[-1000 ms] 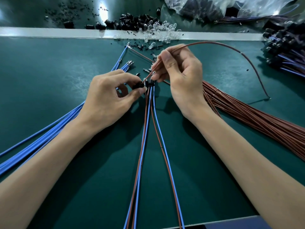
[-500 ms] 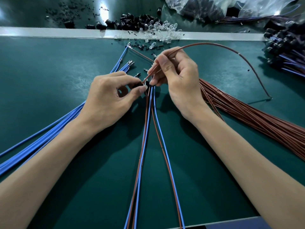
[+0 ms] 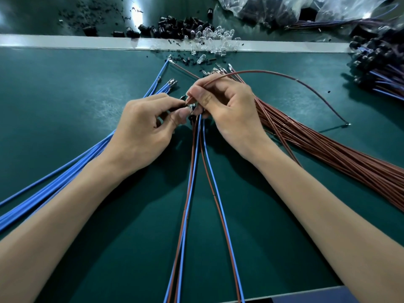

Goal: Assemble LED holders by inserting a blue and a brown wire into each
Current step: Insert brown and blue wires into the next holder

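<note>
My left hand (image 3: 144,125) pinches a small black LED holder (image 3: 183,104) between thumb and forefinger, mostly hidden by the fingertips. My right hand (image 3: 227,112) pinches one brown wire (image 3: 284,75) near its tip, which meets the holder; the rest of the wire arcs up and right to a free end on the mat. Below the hands, blue-and-brown wire pairs (image 3: 196,171) run toward me from black holders at their far ends. Loose blue wires (image 3: 65,173) lie at left, a bundle of brown wires (image 3: 328,154) at right.
Loose black holders (image 3: 175,27) and clear LEDs (image 3: 216,38) are heaped beyond a white strip (image 3: 65,41) at the back. Finished assemblies (image 3: 380,62) pile at far right, with plastic bags (image 3: 273,7) above. The green mat (image 3: 54,95) covers the bench.
Both hands have closed together, the right hand shifting left and down. The brown wire's tip has moved up against the holder in my left fingers.
</note>
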Demonstrator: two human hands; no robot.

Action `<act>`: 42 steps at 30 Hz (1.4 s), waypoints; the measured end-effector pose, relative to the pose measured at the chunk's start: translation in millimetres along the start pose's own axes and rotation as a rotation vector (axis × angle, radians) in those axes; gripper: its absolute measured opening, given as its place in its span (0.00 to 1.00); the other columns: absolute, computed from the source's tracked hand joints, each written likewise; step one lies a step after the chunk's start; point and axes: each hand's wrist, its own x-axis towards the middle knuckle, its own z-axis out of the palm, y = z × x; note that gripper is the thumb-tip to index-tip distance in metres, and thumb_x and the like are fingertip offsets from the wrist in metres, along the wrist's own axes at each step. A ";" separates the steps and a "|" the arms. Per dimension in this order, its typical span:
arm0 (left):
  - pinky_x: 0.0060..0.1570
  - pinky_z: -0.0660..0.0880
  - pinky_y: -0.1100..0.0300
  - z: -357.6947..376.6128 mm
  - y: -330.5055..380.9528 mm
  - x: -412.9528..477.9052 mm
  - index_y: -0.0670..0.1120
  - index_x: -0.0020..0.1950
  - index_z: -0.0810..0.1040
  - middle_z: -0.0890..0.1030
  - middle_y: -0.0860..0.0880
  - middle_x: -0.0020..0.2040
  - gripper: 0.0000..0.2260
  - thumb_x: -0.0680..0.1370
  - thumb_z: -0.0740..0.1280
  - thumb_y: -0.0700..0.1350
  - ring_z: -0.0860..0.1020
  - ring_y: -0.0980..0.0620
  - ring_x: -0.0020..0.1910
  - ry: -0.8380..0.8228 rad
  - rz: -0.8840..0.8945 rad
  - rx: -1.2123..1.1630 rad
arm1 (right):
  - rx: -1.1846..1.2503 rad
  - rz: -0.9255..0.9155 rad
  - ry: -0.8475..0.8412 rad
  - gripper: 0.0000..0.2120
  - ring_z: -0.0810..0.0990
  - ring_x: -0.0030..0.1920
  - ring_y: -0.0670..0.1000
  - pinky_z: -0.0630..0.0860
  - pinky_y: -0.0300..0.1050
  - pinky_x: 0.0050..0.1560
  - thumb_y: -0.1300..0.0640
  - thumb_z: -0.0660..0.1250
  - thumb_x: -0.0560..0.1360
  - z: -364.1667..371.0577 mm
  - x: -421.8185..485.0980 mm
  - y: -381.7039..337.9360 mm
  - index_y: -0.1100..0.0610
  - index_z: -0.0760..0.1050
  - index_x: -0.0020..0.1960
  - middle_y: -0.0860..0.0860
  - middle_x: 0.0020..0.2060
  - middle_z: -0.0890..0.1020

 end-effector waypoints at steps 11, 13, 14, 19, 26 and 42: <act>0.32 0.73 0.49 -2.1 8.9 -0.9 0.51 0.44 0.79 0.80 0.51 0.35 0.06 0.78 0.64 0.49 0.77 0.48 0.30 -0.007 -0.027 -0.098 | 0.037 0.011 -0.033 0.02 0.75 0.30 0.39 0.73 0.35 0.36 0.60 0.71 0.74 -3.6 1.0 -1.8 0.55 0.78 0.44 0.40 0.29 0.79; 0.32 0.73 0.51 -1.9 9.9 -1.0 0.52 0.44 0.78 0.80 0.52 0.34 0.06 0.78 0.64 0.50 0.76 0.50 0.29 0.005 -0.039 -0.111 | 0.195 0.053 -0.027 0.02 0.76 0.29 0.44 0.75 0.38 0.34 0.60 0.68 0.75 -3.4 1.4 -2.9 0.57 0.76 0.47 0.44 0.30 0.80; 0.32 0.73 0.52 -1.8 10.0 -0.9 0.52 0.44 0.79 0.80 0.52 0.34 0.06 0.78 0.63 0.50 0.76 0.50 0.29 0.010 -0.048 -0.112 | 0.280 0.077 -0.016 0.02 0.77 0.29 0.45 0.76 0.38 0.34 0.60 0.66 0.77 -3.6 2.3 -3.3 0.58 0.74 0.48 0.46 0.31 0.81; 0.30 0.73 0.52 -1.6 9.1 -1.5 0.55 0.44 0.78 0.80 0.53 0.32 0.04 0.77 0.64 0.50 0.75 0.54 0.25 -0.021 -0.084 -0.146 | 0.437 0.114 0.089 0.08 0.78 0.29 0.47 0.75 0.40 0.33 0.59 0.60 0.80 -6.4 7.2 -2.5 0.58 0.71 0.43 0.51 0.33 0.81; 0.38 0.72 0.70 -0.7 10.4 -2.5 0.54 0.42 0.78 0.81 0.57 0.36 0.04 0.75 0.68 0.51 0.77 0.61 0.32 -0.080 -0.067 -0.158 | 0.260 0.058 0.086 0.09 0.77 0.29 0.45 0.74 0.37 0.32 0.59 0.65 0.78 -6.8 5.0 -0.1 0.55 0.74 0.39 0.47 0.31 0.81; 0.31 0.66 0.70 -4.7 17.4 -1.5 0.47 0.36 0.79 0.81 0.55 0.30 0.12 0.73 0.67 0.54 0.72 0.60 0.28 -0.052 -0.229 -0.236 | 0.783 0.215 0.156 0.10 0.80 0.30 0.48 0.77 0.37 0.32 0.61 0.56 0.82 -10.3 9.4 -5.5 0.62 0.70 0.44 0.53 0.32 0.80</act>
